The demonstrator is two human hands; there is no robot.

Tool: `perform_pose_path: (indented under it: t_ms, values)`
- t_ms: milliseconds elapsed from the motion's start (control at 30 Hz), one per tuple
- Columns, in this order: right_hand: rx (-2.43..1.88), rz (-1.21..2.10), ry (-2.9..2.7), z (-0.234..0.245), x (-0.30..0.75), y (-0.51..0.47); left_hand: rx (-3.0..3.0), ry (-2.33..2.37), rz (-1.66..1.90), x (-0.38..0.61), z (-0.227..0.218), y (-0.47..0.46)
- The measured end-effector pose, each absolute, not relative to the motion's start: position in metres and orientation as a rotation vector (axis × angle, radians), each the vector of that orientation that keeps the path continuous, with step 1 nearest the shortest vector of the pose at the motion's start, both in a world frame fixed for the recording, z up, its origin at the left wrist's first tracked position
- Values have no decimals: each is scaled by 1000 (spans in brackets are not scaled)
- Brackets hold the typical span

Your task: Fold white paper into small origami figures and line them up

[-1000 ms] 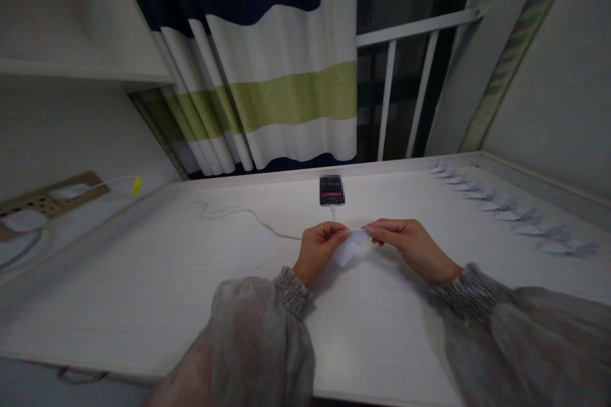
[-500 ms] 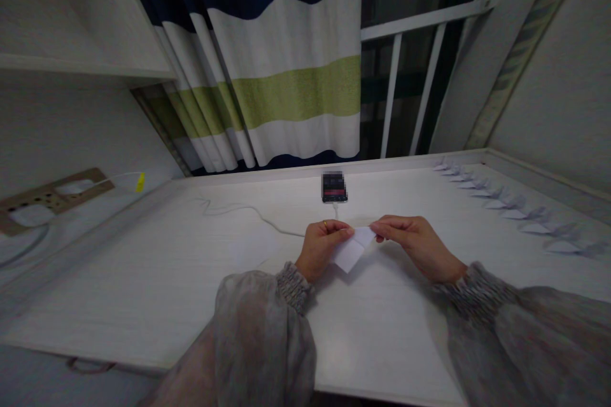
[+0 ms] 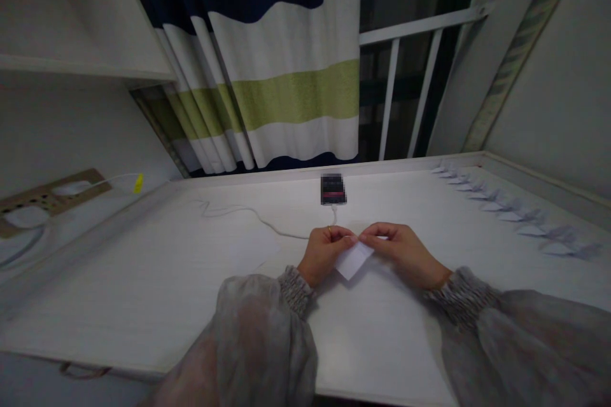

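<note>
A folded piece of white paper [image 3: 352,262] is held between my two hands, a little above the white desk [image 3: 382,343]. My left hand [image 3: 325,251], with a ring on one finger, pinches the paper's upper left edge between thumb and fingers. At its upper right, my right hand [image 3: 405,251] pinches the same paper, the thumb tips of both hands almost meeting. One lower corner of the paper points down toward me. My fingers cover its upper part, so the folds there are hidden.
Several folded white paper figures [image 3: 518,215] stand in a row along the desk's right side. A phone [image 3: 333,189] with a white cable [image 3: 267,222] lies at the back. A power strip [image 3: 52,197] is at the left wall; a striped curtain [image 3: 296,95] hangs behind.
My right hand has moved left and slightly down, closer to my left hand. The paper's right end, stretched out before, is now covered by my right fingers.
</note>
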State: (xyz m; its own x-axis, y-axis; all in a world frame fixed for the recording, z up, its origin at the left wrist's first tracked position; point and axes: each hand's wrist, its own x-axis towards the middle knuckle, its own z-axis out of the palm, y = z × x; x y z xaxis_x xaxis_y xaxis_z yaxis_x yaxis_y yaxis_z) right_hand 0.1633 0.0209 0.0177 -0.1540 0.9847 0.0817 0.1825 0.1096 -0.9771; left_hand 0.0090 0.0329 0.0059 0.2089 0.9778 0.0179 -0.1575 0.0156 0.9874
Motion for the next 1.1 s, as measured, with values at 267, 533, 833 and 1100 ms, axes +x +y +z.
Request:
perform_pose_path:
  t_ms: [267,533,833,1100]
  values:
    - [-1110,1282,-1445,17,162,20,1141,925,1157,7,6,35]
    - [-1017,1180,-1536,24,178,21,980,885,1107,4,5,40]
    - [-1026,1152,-1577,26,182,21,961,853,1069,4,8,38]
    - [-1030,1131,-1629,27,182,20,946,849,1058,3,9,38]
